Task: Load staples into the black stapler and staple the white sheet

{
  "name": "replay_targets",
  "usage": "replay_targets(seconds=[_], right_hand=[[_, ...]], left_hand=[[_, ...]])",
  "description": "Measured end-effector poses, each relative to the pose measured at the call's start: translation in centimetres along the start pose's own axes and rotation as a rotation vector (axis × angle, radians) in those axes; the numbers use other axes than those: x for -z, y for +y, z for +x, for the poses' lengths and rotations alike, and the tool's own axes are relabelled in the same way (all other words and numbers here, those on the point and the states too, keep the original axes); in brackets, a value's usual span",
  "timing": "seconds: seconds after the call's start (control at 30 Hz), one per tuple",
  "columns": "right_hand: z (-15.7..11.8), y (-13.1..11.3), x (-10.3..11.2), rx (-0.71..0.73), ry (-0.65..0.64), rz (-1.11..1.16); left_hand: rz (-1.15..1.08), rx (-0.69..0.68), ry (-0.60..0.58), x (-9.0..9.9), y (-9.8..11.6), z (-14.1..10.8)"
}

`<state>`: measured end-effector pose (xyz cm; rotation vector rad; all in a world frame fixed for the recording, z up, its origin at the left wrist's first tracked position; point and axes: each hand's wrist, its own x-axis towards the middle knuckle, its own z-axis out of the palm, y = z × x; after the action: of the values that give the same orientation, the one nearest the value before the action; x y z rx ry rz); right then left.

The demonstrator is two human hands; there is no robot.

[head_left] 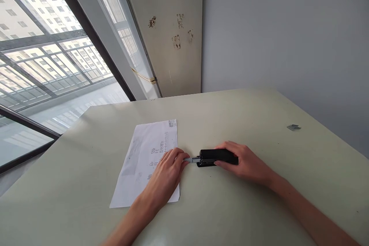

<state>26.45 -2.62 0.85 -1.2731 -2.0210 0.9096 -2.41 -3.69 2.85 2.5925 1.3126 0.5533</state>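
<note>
A black stapler (217,157) lies on its base on the table, pointing left. My right hand (243,161) grips its rear end, with the thumb on the near side and the fingers over the far side. From its front end a grey metal slide (191,160) sticks out. The fingertips of my left hand (171,165) are closed on the slide's outer end, hiding its tip. Under my left hand and wrist lies a printed sheet of paper (129,177), partly covered.
Small grey pieces (294,127), too small to name, lie near the right edge of the pale table (230,207). A grey wall (273,27) and a stained panel (164,65) stand behind it. Windows (43,57) are at the left.
</note>
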Motion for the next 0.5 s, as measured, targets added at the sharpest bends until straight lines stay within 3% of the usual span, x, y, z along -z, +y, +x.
replay_targets(seconds=[0.5], right_hand=[[0.01,-0.09,-0.01,-0.017,-0.011,0.007]], left_hand=[[0.103,-0.017,0.001,-0.38,0.75,0.55]])
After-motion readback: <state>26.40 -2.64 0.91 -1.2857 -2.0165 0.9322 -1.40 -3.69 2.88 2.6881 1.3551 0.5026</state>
